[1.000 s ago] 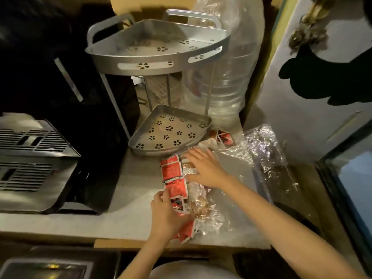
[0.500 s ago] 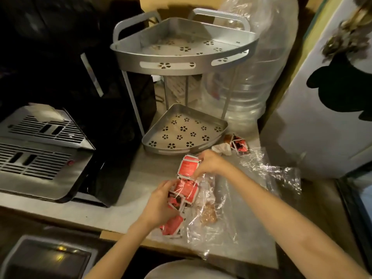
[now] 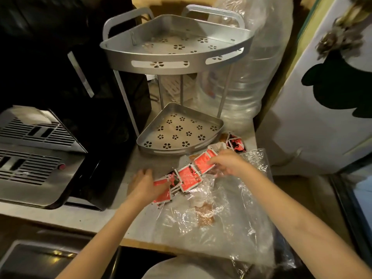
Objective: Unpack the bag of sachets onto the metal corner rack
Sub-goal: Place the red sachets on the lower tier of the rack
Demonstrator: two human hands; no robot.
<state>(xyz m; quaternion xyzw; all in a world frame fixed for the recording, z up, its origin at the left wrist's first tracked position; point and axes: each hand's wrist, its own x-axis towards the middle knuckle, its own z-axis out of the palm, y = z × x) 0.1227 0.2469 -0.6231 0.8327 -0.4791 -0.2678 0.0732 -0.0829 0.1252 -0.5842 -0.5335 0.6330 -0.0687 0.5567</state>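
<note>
A two-tier metal corner rack stands on the counter; both its flower-punched shelves are bare. In front of its lower shelf a strip of red sachets stretches between my hands, over a crumpled clear plastic bag. My right hand pinches the strip's far end near the lower shelf's rim. My left hand grips the strip's near end and partly covers a small pile of sachets. More red and black sachets lie to the right of the rack.
A steel and black appliance with a slotted top fills the left of the counter. A large clear water jug wrapped in plastic stands behind the rack. A white fridge is on the right. The counter's front edge runs below my arms.
My right hand has pulled the sachet strip up and to the right, toward the lower shelf, and stretched it out. The left hand shifted left, holding the other end. The view has moved closer.
</note>
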